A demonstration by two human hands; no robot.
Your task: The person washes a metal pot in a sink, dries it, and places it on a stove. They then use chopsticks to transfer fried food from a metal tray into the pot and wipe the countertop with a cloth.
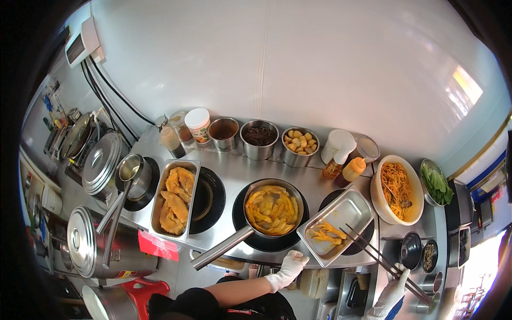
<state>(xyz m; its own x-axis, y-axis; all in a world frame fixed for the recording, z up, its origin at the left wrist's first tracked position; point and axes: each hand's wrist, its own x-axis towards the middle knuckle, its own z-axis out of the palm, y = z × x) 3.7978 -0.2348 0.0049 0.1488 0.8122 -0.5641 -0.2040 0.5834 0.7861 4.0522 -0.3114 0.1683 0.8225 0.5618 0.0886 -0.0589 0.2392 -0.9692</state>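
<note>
My right hand [394, 280], in a white glove, grips a pair of long dark chopsticks [372, 250]. Their tips reach over a steel tray [356, 204], close to yellow-orange food pieces [326, 234] that look like chicken feet. The tray sits tilted across the right burner. My left hand [291, 265], also gloved, hovers by the counter's front edge, left of the tray's lower corner; its fingers are curled and nothing shows in them. Left of the tray, a steel saucepan [276, 182] on the middle burner holds similar yellow pieces in liquid. Its long handle [224, 247] points toward me.
Another steel tray [155, 224] holds browned fried pieces [176, 200]. A ladle [120, 218] rests across a small pot [144, 186]. Along the wall stand steel canisters [260, 152] and squeeze bottles [352, 170]. To the right is a bowl [378, 204] of shredded orange food [396, 186].
</note>
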